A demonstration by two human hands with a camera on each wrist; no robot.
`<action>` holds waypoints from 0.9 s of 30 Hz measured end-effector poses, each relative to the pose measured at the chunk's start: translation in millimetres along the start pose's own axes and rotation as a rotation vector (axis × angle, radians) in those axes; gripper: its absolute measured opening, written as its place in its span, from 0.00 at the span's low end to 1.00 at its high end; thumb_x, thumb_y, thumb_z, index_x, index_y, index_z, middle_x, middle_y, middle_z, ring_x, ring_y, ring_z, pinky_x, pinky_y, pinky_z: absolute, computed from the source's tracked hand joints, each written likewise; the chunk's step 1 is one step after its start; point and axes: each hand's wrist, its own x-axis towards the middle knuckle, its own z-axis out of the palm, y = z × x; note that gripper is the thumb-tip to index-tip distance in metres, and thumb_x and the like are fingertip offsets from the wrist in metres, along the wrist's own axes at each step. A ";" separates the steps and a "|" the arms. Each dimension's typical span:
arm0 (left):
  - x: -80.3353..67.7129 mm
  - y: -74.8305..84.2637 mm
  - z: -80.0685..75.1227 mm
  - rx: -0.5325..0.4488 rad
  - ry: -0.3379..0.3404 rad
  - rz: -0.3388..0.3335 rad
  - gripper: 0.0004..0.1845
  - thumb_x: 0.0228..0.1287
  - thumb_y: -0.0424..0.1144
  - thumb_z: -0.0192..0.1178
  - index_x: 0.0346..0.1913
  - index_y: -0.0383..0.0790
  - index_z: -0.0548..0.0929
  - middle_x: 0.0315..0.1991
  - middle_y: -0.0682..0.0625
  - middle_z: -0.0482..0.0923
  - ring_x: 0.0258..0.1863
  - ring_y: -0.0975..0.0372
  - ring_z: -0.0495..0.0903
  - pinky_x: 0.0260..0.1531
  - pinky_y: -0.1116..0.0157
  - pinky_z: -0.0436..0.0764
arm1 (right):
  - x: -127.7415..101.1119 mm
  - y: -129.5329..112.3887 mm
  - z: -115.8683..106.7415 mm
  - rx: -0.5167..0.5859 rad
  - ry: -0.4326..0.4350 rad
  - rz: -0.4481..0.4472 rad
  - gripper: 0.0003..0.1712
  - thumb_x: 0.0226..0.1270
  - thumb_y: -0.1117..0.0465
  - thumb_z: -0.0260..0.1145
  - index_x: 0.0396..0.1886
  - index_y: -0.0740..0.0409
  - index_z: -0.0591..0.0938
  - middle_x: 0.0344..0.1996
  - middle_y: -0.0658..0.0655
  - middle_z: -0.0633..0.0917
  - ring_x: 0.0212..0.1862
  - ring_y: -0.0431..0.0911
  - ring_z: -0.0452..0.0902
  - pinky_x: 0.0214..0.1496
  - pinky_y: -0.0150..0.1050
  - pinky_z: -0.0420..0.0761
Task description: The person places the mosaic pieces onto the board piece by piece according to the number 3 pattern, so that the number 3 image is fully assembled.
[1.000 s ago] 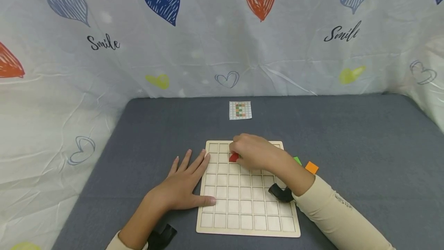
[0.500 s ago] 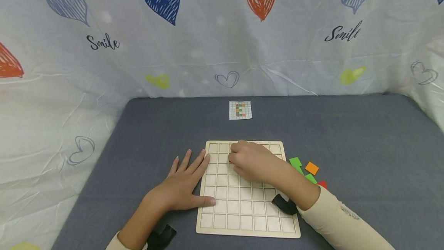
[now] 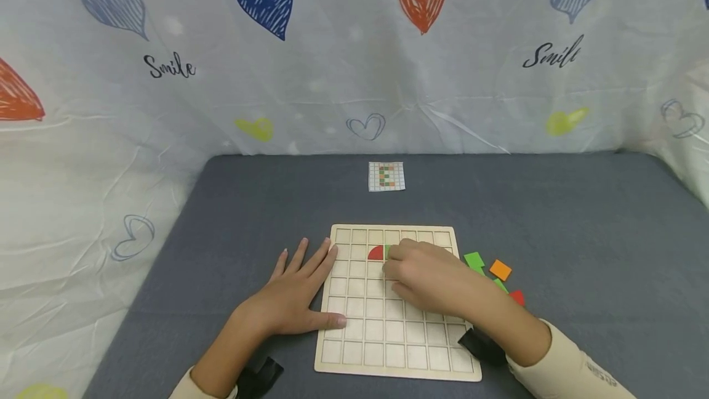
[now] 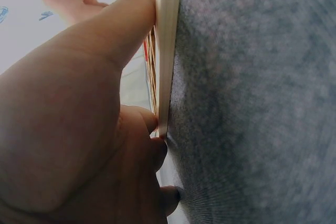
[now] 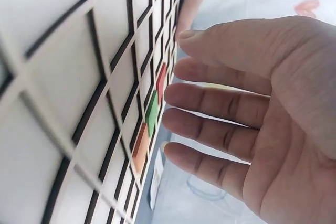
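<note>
A square wooden grid board (image 3: 373,328) lies on the dark cloth. My left hand (image 3: 293,303) rests along its left edge with fingers spread and thumb on the board; in the left wrist view the thumb (image 4: 126,30) presses on the rim. Over the upper cells hovers my right hand (image 3: 426,276), holding nothing, its fingers lightly bent beside three tiles. A red rounded tile (image 3: 376,253) sits in a cell of the second row. Next to it are a green tile (image 5: 152,113) and an orange tile (image 5: 140,148); in the head view, the hand hides most of these.
Loose green (image 3: 474,260), orange (image 3: 500,270) and red (image 3: 517,297) tiles lie right of the board, by the right forearm. A small printed pattern card (image 3: 386,177) lies beyond the board. Behind the table hangs a white heart-print curtain (image 3: 332,66).
My right hand has drawn back to the right and toward me, off the red tile, which now shows in its cell. The left hand stays on the board's edge.
</note>
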 end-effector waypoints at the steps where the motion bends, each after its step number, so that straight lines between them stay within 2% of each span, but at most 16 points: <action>1: 0.1 0.2 -0.1 0.002 0.000 0.002 0.56 0.44 0.78 0.44 0.71 0.54 0.35 0.71 0.57 0.28 0.67 0.52 0.26 0.59 0.44 0.33 | -3.3 0.2 -0.6 0.000 0.007 0.003 0.08 0.53 0.64 0.59 0.19 0.46 0.73 0.19 0.41 0.63 0.24 0.38 0.59 0.26 0.31 0.64; 6: 0.5 -0.4 0.6 0.007 0.002 0.004 0.56 0.44 0.78 0.45 0.71 0.54 0.36 0.71 0.57 0.28 0.67 0.52 0.26 0.59 0.44 0.34 | -20.0 2.3 -5.2 0.002 0.055 0.026 0.10 0.52 0.66 0.57 0.18 0.46 0.72 0.20 0.40 0.62 0.24 0.38 0.59 0.25 0.29 0.63; 13: -0.2 -0.7 0.5 0.005 0.006 0.017 0.56 0.45 0.77 0.44 0.71 0.54 0.36 0.71 0.57 0.27 0.67 0.51 0.26 0.59 0.43 0.34 | -49.5 11.8 -10.9 0.047 0.072 0.070 0.10 0.55 0.66 0.58 0.22 0.45 0.73 0.23 0.39 0.65 0.27 0.35 0.61 0.28 0.29 0.66; 20: 0.5 0.3 0.6 -0.004 0.005 0.003 0.56 0.44 0.77 0.45 0.71 0.54 0.36 0.71 0.57 0.29 0.67 0.52 0.26 0.59 0.44 0.34 | -81.4 30.7 -17.7 0.069 0.058 0.190 0.10 0.52 0.67 0.64 0.30 0.46 0.80 0.29 0.39 0.72 0.32 0.34 0.64 0.31 0.30 0.69; 27: 0.8 0.7 0.7 -0.012 0.005 0.001 0.56 0.44 0.77 0.46 0.71 0.55 0.36 0.71 0.57 0.29 0.67 0.52 0.26 0.59 0.44 0.33 | -102.1 40.7 -23.4 0.069 0.038 0.291 0.12 0.50 0.64 0.69 0.37 0.49 0.83 0.35 0.42 0.77 0.37 0.35 0.69 0.35 0.34 0.75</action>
